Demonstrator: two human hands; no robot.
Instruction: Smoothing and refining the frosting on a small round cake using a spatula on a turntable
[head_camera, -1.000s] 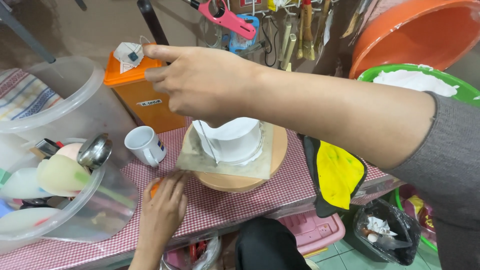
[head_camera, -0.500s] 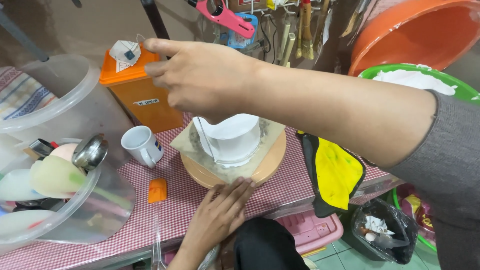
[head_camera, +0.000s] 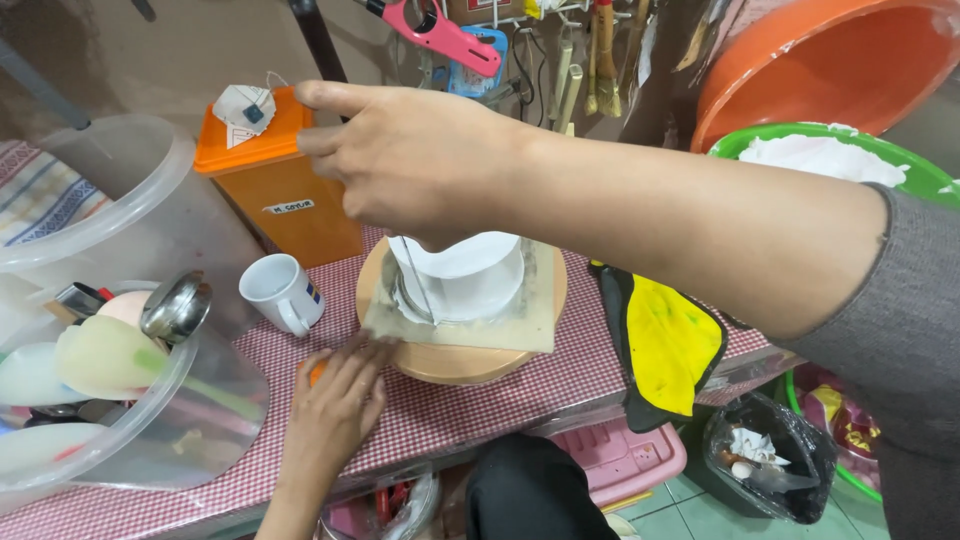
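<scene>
My right hand (head_camera: 415, 165) reaches in from the right and hovers over a white plaster-like mould (head_camera: 465, 280). Its fingers are curled down around a thin metal rod (head_camera: 417, 285) that hangs beside the mould. The mould stands on a beige slab (head_camera: 525, 330) on a round wooden turntable (head_camera: 450, 362). My left hand (head_camera: 335, 410) lies flat on the checked tablecloth (head_camera: 480, 405), fingers spread toward the turntable's left edge. It partly covers a small orange piece (head_camera: 316, 372).
A white mug (head_camera: 280, 292) stands left of the turntable, with an orange lidded bin (head_camera: 275, 180) behind it. Clear plastic tubs (head_camera: 120, 390) with utensils fill the left. A yellow-and-black mitt (head_camera: 665, 345) hangs off the table edge; orange (head_camera: 820, 60) and green (head_camera: 900, 170) basins sit right.
My left hand went from the turntable's front back left onto the small orange piece. The slab on the turntable has turned a little. My right hand has hardly moved.
</scene>
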